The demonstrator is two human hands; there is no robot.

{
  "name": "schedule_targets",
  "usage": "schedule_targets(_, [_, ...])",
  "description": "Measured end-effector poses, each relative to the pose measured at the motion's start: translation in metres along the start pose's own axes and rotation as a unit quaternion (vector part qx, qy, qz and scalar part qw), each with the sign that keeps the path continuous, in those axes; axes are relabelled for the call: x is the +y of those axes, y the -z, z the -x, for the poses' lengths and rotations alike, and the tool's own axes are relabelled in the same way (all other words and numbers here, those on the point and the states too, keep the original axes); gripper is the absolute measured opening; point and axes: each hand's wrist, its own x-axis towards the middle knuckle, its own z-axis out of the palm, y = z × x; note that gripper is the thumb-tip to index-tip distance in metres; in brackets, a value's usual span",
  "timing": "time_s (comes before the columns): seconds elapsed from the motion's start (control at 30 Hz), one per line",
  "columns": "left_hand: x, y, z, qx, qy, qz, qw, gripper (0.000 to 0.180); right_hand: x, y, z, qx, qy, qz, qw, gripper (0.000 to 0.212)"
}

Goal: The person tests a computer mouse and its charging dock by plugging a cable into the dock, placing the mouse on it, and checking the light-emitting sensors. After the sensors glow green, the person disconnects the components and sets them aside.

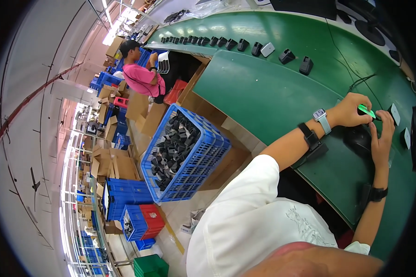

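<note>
Over the green tabletop, on the right, my left hand (351, 110) is closed round a small piece with a bright green face (366, 111). My right hand (382, 138) meets it from the other side, its fingertips at the dark end of the piece. My fingers hide much of it, so its full shape cannot be made out. Below my hands lies a rounded black object (357, 139). Two white flat-faced units (394, 114) stand just beyond my right hand.
Small black housings (305, 65) line the green table (254, 85), with a white-faced unit (267, 49) among them. A thin black cable (356, 83) crosses the far side. At left, a blue crate (208, 152) holds many black parts. A seated co-worker (141, 78) in pink holds a white slotted piece.
</note>
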Motion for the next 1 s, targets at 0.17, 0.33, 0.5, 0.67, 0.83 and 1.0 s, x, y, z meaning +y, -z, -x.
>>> schedule_targets(0.17, [0.004,-0.001,0.001,0.003,0.016,0.027,0.999,0.032,0.007,-0.005,0.003,0.01,-0.016,-0.007,1.0,0.034])
schedule_targets(0.33, [0.004,0.003,0.001,-0.021,0.009,0.011,1.0,0.031,0.011,-0.007,0.008,-0.012,-0.029,-0.012,0.999,0.033])
schedule_targets(0.5, [0.002,0.003,-0.002,-0.031,-0.021,0.02,0.999,0.03,0.022,-0.007,0.012,-0.053,-0.033,-0.024,0.998,0.031])
schedule_targets(0.67, [-0.003,0.01,-0.002,-0.039,-0.013,0.042,0.998,0.03,0.031,-0.016,0.013,-0.032,-0.08,-0.093,0.992,0.026])
schedule_targets(0.83, [0.007,0.014,-0.004,-0.076,-0.017,0.083,0.993,0.033,0.033,-0.015,0.013,-0.044,-0.109,-0.141,0.983,0.024])
schedule_targets(1.0, [0.005,0.021,-0.006,-0.065,-0.022,0.047,0.997,0.037,0.038,-0.016,0.012,-0.088,-0.163,-0.186,0.965,0.023])
